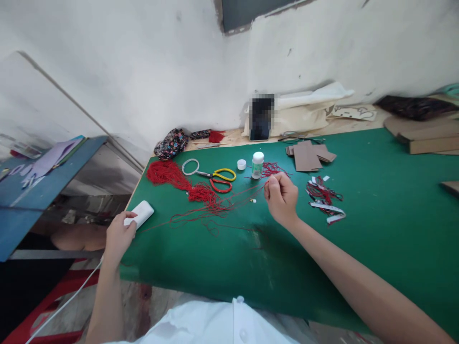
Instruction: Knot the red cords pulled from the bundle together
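Where walls meet, green table (376,210), clutter.

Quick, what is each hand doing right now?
Left hand: closed around the end of a white device at the table edge.
Right hand: closed, pinching red thread.

We cannot tell what the phone (261,119) propped at the desk's (376,224) far edge shows; its screen is blurred out. The desk's right side runs out of frame, cutting off the cardboard stack (430,138) there. Our left hand (120,236) covers one end of the white device (140,213). The label on the small bottle (257,165) is too small to read.
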Demonstrator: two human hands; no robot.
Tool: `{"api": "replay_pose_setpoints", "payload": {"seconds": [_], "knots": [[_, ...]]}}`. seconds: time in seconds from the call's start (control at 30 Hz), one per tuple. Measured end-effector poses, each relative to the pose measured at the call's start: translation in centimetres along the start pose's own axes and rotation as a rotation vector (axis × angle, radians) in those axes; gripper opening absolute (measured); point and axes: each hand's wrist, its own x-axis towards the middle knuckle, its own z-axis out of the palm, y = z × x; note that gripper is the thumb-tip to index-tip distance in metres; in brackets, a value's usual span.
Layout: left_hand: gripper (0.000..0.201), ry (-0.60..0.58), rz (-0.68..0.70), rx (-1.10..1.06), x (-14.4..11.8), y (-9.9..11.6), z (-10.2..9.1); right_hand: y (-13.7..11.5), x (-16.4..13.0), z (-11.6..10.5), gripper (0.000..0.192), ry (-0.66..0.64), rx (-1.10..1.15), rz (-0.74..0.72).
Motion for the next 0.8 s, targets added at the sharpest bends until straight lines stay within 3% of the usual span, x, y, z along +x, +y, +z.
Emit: {"api": "replay_pose_setpoints", "payload": {"seconds": [0.1, 0.17, 0.2, 0.27, 0.33, 0.47, 0.53, 0.63, 0.7, 0.8], "knots": [[0.027, -0.101, -0.032, 0.061, 0.2, -0.2, -0.5, -0.6, 0.3, -0.3, 0.036, -0.056, -0.059, -0.084], [0.028, -0.139, 0.017, 0.114, -0.3, 1.1, -0.6, -1.2, 0.5, -0.5, 0.032, -0.173, -0.149, -0.241], [0.029, -0.099, 0.075, 0.109, -0.7, 2.2, -0.6, -1.6, 0.6, -0.6, 0.03, -0.241, -0.198, -0.345], [0.03, -0.124, 0.278, -0.042, -2.0, 5.5, -0.1, -2.4, 0.6, -0.6, 0.024, -0.364, -0.274, -0.563], [0.03, -0.255, 0.467, -0.261, -3.6, 9.6, 0.6, -3.2, 0.5, -0.5, 0.021, -0.442, -0.355, -0.759], [0.053, -0.46, 1.006, -0.642, -5.9, 17.6, 2.4, -4.2, -0.5, 0.1, 0.03, -0.489, -0.587, -1.09], [0.052, -0.561, 1.157, -0.751, -5.8, 20.6, 3.4, -4.2, -0.9, 0.2, 0.032, -0.48, -0.627, -1.167], [0.036, -0.768, 1.154, -0.838, -4.8, 23.3, 4.8, -3.7, -0.8, -0.1, 0.03, -0.442, -0.633, -1.166], [0.018, -0.819, 1.128, -0.773, -4.2, 24.1, 5.3, -3.4, -0.4, -0.4, 0.03, -0.418, -0.656, -1.146], [0.029, -0.817, 1.103, -0.7, -3.8, 24.3, 5.8, -3.1, 0.3, -0.8, 0.031, -0.399, -0.699, -1.131]]}}
